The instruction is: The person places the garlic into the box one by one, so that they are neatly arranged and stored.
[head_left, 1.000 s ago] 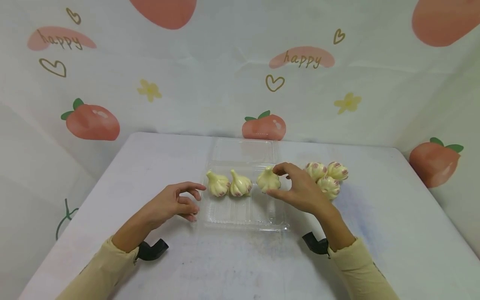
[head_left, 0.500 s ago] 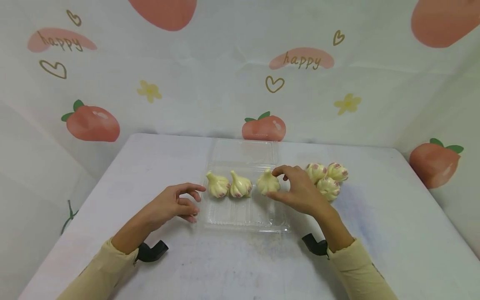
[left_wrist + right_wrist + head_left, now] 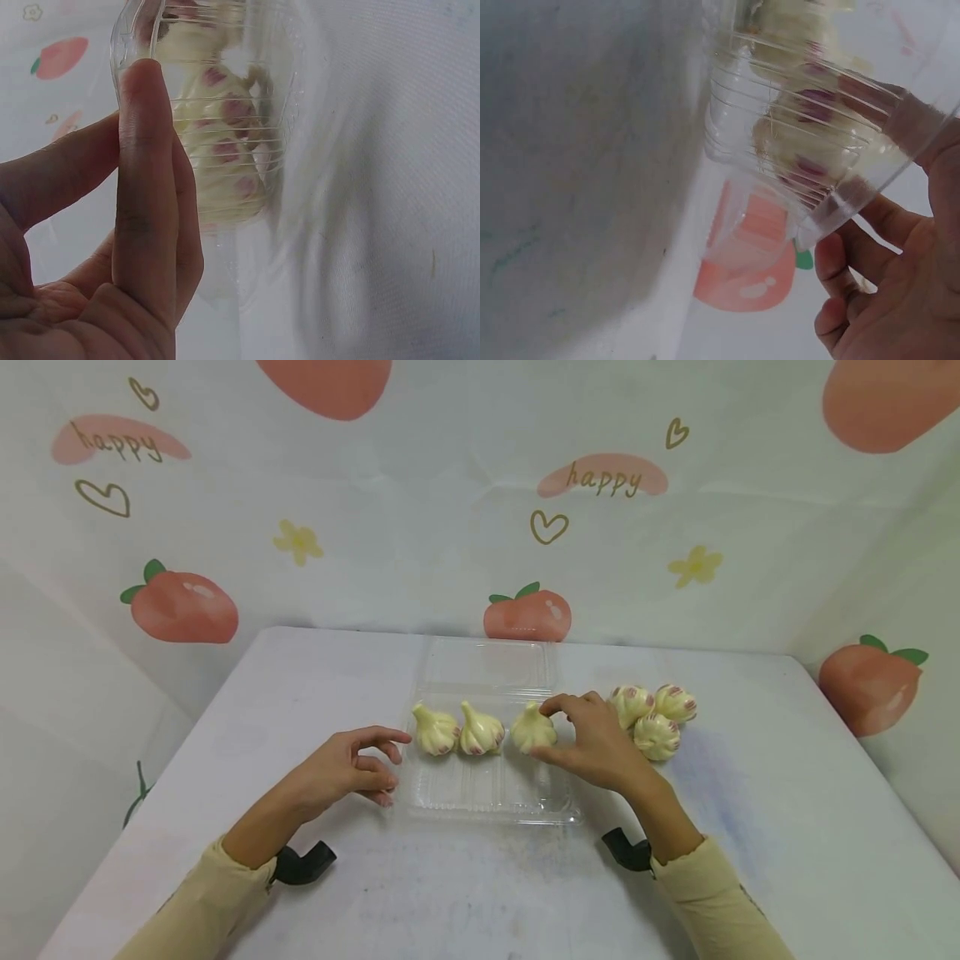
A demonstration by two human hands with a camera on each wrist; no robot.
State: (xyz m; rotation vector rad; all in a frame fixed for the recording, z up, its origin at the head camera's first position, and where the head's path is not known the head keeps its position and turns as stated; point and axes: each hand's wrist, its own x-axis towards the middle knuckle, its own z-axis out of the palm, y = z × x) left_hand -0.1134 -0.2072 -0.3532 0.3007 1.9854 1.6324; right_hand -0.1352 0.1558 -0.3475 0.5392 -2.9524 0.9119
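Observation:
A clear plastic clamshell box [image 3: 457, 789] lies with its lid folded back on the table. Inside it, a garlic bulb [image 3: 437, 731] and another garlic bulb [image 3: 481, 729] sit side by side at the left. My right hand [image 3: 600, 743] pinches a third garlic bulb [image 3: 533, 728] between thumb and fingers, over the right part of the box. Through the ribbed plastic wall in the right wrist view, that bulb [image 3: 814, 139] shows purple streaks. At the left edge of the box is my left hand [image 3: 348, 768], fingers loosely bent; a fingertip [image 3: 142, 75] overlaps the rim in the left wrist view.
Three more garlic bulbs [image 3: 656, 737] are grouped on the table right of the box, partly behind my right hand. The clear lid [image 3: 487, 662] extends toward the back edge. Behind the white table [image 3: 420, 893] hangs a peach-printed cloth [image 3: 420, 527].
My right hand has shifted slightly left with the garlic bulb, nearer the two bulbs in the box. The left hand stays where it was.

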